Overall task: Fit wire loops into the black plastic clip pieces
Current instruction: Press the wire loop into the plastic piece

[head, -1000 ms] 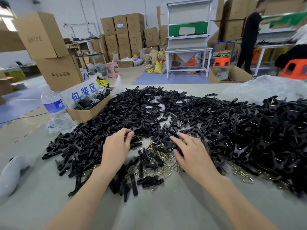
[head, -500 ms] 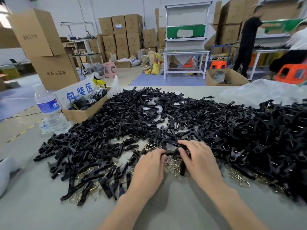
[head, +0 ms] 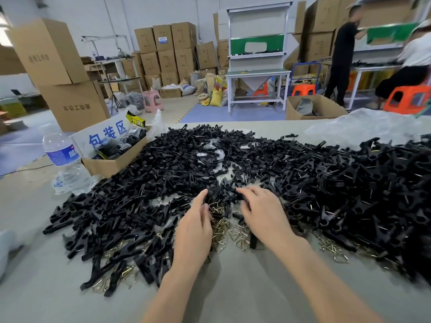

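A wide heap of black plastic clip pieces [head: 268,164] covers the grey table [head: 233,287]. Brass-coloured wire loops [head: 240,231] lie loose at the heap's near edge, between my hands. My left hand [head: 196,227] is raised over the loops and pinches a black clip piece with a wire loop [head: 213,206] hanging at its fingertips. My right hand [head: 261,213] is beside it, fingers curled on black clip pieces [head: 235,194] at the heap's edge. What lies under both palms is hidden.
A water bottle [head: 61,157] and an open cardboard box [head: 112,162] with a blue-lettered sign stand at the left of the table. Clear plastic sheeting [head: 363,127] lies at the far right. Stacked cartons, workbenches, stools and two people fill the room behind.
My left hand came from the left part of the heap to the middle beside my right hand. Both hands now hold pieces a little farther up the heap.
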Motion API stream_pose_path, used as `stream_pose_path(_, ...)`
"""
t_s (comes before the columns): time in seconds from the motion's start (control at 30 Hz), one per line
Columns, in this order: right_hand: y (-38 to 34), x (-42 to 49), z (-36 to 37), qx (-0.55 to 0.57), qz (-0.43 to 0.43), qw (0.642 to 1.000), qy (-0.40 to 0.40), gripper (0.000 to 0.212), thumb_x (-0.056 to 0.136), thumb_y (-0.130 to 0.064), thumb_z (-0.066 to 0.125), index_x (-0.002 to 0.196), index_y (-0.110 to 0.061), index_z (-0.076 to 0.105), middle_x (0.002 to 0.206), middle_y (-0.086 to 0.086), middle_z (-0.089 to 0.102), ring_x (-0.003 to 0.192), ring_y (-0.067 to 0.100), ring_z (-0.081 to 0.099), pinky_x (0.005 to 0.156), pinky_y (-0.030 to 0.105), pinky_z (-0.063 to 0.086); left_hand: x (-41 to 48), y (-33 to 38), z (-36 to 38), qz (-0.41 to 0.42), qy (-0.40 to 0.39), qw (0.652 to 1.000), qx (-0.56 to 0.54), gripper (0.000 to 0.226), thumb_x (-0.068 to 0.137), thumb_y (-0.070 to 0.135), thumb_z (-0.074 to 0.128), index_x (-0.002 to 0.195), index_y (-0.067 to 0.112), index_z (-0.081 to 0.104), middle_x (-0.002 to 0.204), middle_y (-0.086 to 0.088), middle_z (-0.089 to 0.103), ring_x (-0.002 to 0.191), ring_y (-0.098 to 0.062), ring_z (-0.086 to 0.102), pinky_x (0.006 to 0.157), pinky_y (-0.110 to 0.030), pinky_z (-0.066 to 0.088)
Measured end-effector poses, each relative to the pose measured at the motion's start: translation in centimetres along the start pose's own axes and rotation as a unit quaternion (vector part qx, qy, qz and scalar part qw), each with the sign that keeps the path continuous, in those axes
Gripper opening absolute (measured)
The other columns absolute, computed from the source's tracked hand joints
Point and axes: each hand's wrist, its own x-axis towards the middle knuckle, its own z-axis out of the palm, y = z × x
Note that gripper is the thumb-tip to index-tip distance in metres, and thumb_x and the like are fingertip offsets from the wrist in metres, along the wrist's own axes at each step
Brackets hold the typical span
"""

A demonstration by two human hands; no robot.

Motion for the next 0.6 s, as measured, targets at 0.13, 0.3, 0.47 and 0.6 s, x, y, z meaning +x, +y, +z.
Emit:
stream_pose_path(0.13,-0.9,2.6,1.6,-0.064,-0.02,0.99,-0.122,0.043,0.107,-0.031,0.041,0.15,-0.029,0.042,0.15,-0.002,0.046,0.139,0.022,0.04,0.118,0.041,0.028,-0.1,-0.2,-0.1,0.007,-0.002,1.0,-0.011,0.048,0.105,0.028,0.043,0.151,0.041,0.035,0.074,0.009,0.064,0.065,-0.01,0.06,0.066,-0.039,0.052)
stream_pose_path(0.3,-0.6,2.6,1.6,-0.098,-0.072,0.991,-0.065,0.027,0.104,-0.04,0.047,0.127,-0.029,0.058,0.128,-0.008,0.059,0.124,0.017,0.048,0.113,0.034,0.028,0.2,-0.5,0.0,0.008,0.015,1.0,-0.021,0.045,0.106,0.031,0.04,0.151,0.034,0.036,0.087,0.018,0.067,0.076,-0.002,0.062,0.071,-0.028,0.052)
stream_pose_path(0.47,0.0,-0.2,-1.4,0.333,0.062,0.941,0.011,0.017,0.1,-0.034,0.061,0.114,-0.031,0.07,0.097,-0.014,0.072,0.093,0.001,0.067,0.082,0.013,0.051,-0.2,0.0,-0.7,0.001,0.063,0.992,-0.109,0.029,0.106,0.028,0.039,0.119,0.051,0.052,0.097,0.021,0.062,0.087,0.0,0.06,0.073,-0.016,0.047)
stream_pose_path(0.6,1.4,-3.5,-3.1,0.655,0.171,0.736,0.0,0.025,0.09,-0.023,0.066,0.114,-0.023,0.074,0.087,0.001,0.073,0.085,0.02,0.074,0.07,0.029,0.062,-0.5,2.4,0.4,-0.031,0.03,0.969,-0.242,0.027,0.106,0.031,0.044,0.115,0.051,0.061,0.084,0.014,0.066,0.061,-0.002,0.054,0.056,-0.014,0.045)
